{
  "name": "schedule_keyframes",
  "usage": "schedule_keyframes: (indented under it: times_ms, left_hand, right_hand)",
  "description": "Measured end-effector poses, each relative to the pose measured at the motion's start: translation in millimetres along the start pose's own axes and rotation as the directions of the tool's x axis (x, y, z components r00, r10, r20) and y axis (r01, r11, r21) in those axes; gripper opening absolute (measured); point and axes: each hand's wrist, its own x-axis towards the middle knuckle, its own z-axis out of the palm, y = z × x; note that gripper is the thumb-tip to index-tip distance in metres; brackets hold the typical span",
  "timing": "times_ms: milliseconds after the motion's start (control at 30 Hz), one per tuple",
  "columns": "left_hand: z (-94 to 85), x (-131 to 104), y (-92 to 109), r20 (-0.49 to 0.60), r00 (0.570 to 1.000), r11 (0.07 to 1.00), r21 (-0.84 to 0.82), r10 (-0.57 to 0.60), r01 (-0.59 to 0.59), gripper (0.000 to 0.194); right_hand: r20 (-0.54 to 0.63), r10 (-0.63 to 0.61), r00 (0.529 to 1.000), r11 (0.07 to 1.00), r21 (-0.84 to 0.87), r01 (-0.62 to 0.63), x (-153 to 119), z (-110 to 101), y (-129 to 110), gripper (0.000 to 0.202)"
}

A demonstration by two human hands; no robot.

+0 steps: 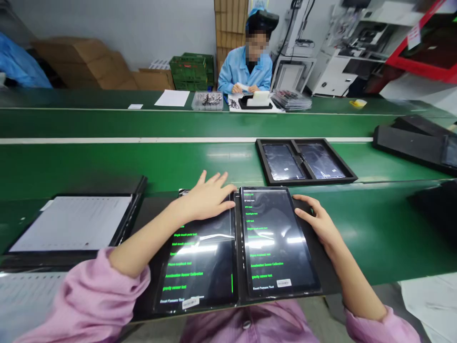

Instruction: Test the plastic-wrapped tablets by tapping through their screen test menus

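Note:
Two tablets lie side by side on a black board in front of me, their dark screens showing lists of mostly green test names. Over the upper part of the left tablet rests my left hand, its fingers spread and nothing in them. It covers some of the list. At the upper right edge of the right tablet is my right hand, fingers apart and curved, touching the edge or the black board beside it. Each tablet has a small white label near its bottom edge.
A black tray with two wrapped tablets sits on the green bench. At left is a bright-screened tablet; at right, stacked black trays. Across the line a person in blue sits behind a clear parts box.

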Motion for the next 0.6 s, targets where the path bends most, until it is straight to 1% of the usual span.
schedule_keyframes:
  times_ms: [67, 167, 267, 367, 467, 600]
  left_hand:
    - [1.6, 10, 5, 0.034, 0.998, 0.999, -0.024, 0.044, -0.043, 0.038]
    - [2.4, 11, 2, 0.035, 0.993, 0.992, -0.070, 0.112, -0.109, 0.032]
    - [1.6, 8, -6, 0.046, 0.986, 0.983, -0.099, 0.161, -0.156, 0.033]
    - [2.1, 8, -12, 0.068, 0.982, 0.980, -0.111, 0.175, -0.166, 0.032]
    - [5.4, 9, -12, 0.033, 0.983, 0.980, -0.099, 0.179, -0.175, 0.036]
    - [8.1, 8, -8, -0.013, 0.984, 0.980, -0.085, 0.180, -0.180, 0.043]
  right_hand:
    - [0.010, -0.020, 1.000, 1.000, -0.017, 0.020, 1, 0, -1, 0.048]
    - [0.000, -0.008, 1.000, 0.999, -0.034, 0.008, 2, 2, 0, 0.047]
    - [-0.003, -0.012, 1.000, 1.000, -0.007, 0.012, 3, 6, 1, 0.046]
    - [0.000, -0.025, 1.000, 0.999, -0.025, 0.025, 4, 9, 4, 0.046]
    - [0.011, -0.007, 1.000, 0.998, -0.054, 0.008, 4, 9, 9, 0.053]
    - [-0.003, 0.009, 1.000, 0.999, -0.042, -0.009, 4, 9, 15, 0.059]
